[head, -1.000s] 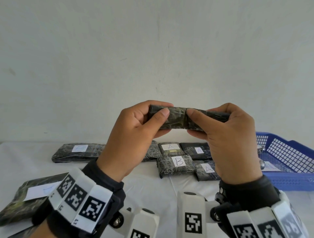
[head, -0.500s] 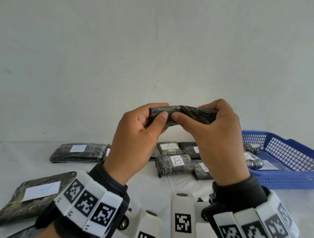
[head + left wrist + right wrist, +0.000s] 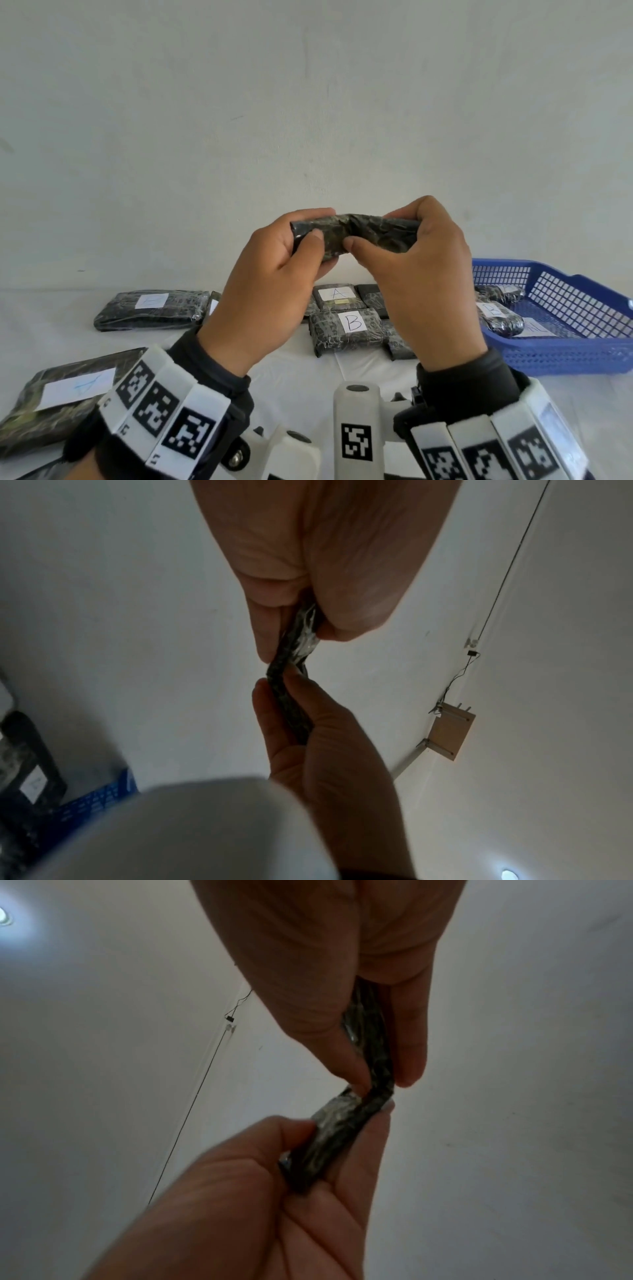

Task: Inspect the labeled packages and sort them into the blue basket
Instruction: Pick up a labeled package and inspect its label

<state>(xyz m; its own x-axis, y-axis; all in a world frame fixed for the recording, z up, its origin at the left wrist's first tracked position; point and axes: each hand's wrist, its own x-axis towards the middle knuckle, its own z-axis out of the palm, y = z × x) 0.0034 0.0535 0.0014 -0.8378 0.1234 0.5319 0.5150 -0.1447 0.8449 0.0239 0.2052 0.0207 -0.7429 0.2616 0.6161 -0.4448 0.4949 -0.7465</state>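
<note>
I hold a dark plastic-wrapped package (image 3: pixel 352 233) up in front of the wall, above the table. My left hand (image 3: pixel 320 224) pinches its left end between thumb and fingers. The right end is pinched by my right hand (image 3: pixel 373 233). The package is creased and bent in the middle, and no label shows on it. The left wrist view shows the package (image 3: pixel 294 647) edge-on between both hands, as does the right wrist view (image 3: pixel 342 1123). The blue basket (image 3: pixel 561 356) stands on the table at the right with two or three wrapped packages (image 3: pixel 503 318) inside.
More dark packages lie on the white table: one labeled A (image 3: pixel 337 296), one labeled B (image 3: pixel 349 325), a long one (image 3: pixel 150 308) at the left, and a larger one (image 3: pixel 61 401) near my left wrist. The wall is close behind.
My hands have come closer together and the package, nearly straight a second ago, now buckles in the middle. Both hands keep their pinch.
</note>
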